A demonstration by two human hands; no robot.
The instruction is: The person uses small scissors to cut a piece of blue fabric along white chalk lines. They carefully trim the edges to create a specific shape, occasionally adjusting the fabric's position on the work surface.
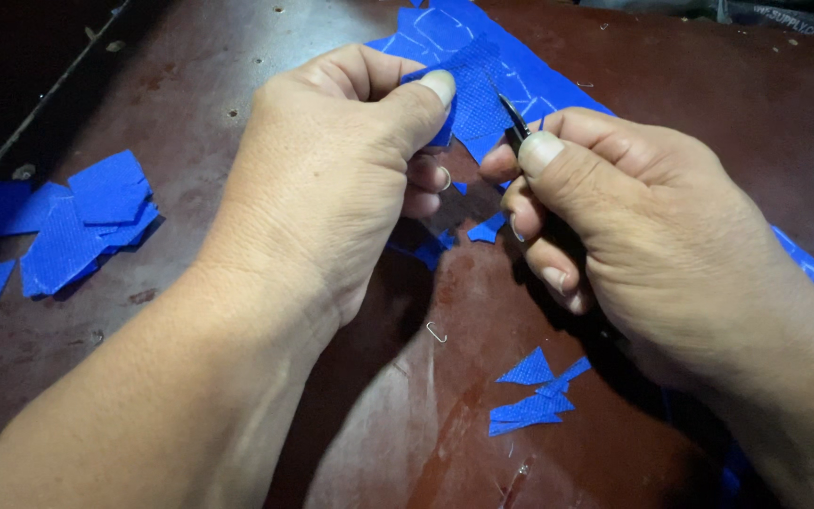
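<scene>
Left hand (332, 179) pinches blue fabric piece (473, 94) at 12 o'clock, thumb on top. Right hand (633, 236) grips black tool (514, 118), tip touching fabric. Cut blue stack (77, 221) at 9 o'clock, scraps (531, 396) at 5 o'clock, on dark red table (200, 66).

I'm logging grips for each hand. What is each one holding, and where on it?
The left hand pinches a small blue woven fabric piece by its left edge. The right hand grips a slim black-handled metal tool by its handle, below the tip.
</scene>
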